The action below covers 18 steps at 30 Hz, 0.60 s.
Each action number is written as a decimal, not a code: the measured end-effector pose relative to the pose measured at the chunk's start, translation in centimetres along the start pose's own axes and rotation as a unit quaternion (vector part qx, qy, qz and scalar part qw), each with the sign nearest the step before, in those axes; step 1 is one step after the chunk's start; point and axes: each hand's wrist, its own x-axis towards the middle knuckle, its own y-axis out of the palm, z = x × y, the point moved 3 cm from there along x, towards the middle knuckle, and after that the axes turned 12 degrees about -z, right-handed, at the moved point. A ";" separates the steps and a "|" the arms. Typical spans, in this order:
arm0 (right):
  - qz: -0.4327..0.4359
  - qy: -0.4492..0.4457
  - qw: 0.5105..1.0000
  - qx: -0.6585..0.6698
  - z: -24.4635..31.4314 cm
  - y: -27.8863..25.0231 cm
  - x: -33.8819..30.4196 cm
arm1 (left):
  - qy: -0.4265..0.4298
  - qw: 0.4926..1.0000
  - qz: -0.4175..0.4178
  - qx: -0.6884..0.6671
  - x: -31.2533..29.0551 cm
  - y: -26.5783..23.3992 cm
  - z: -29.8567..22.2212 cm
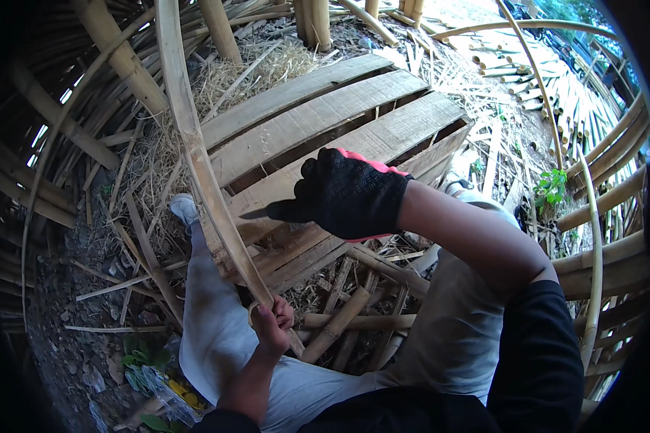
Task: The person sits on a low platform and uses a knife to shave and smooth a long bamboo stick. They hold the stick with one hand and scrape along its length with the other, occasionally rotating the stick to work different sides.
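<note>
My left hand, bare, is closed around the lower end of a long split bamboo strip. The strip rises away from me past the left end of a wooden pallet-like crate and runs out at the top of the view. My right hand wears a black glove with red edging and is closed. From its thumb side sticks the dark pointed blade of a knife, aimed left toward the strip. The knife's handle is hidden in the glove. Blade and strip appear close together, but I cannot tell whether they touch.
Bamboo poles lie between my legs. Straw and shavings cover the ground behind the crate. Cut bamboo pieces are piled at the far right. Bamboo stacks stand close on my right. Plastic litter lies at lower left.
</note>
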 end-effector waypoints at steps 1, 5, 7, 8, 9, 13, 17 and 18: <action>0.036 -0.006 0.999 0.029 0.0 0.0 0.1 | 0.004 1.000 0.000 0.004 0.0 0.0 0.0; 0.044 0.110 0.985 -0.125 -3.6 2.0 -0.7 | 0.005 1.000 -0.012 -0.004 -0.1 -0.2 0.0; 0.019 0.122 0.986 -0.108 -4.9 2.6 -0.3 | 0.002 1.000 -0.005 -0.003 0.0 0.0 -0.2; 0.007 0.128 0.987 -0.100 -5.3 2.8 -0.2 | 0.002 1.000 -0.009 -0.002 0.0 0.1 -0.3; 0.037 0.120 0.988 -0.087 -5.1 2.4 0.5 | 0.002 1.000 -0.012 0.001 -0.1 0.1 -0.3; 0.001 0.060 0.994 -0.088 -5.5 4.0 0.7 | 0.003 1.000 -0.027 0.014 -0.1 -0.1 -0.2; 0.106 0.324 0.920 -0.193 -9.3 6.1 -0.2 | -0.013 1.000 -0.001 0.007 -0.1 -0.4 0.1; 0.083 0.322 0.929 -0.163 -9.4 5.9 -0.2 | -0.013 1.000 -0.006 0.009 -0.1 -0.5 0.3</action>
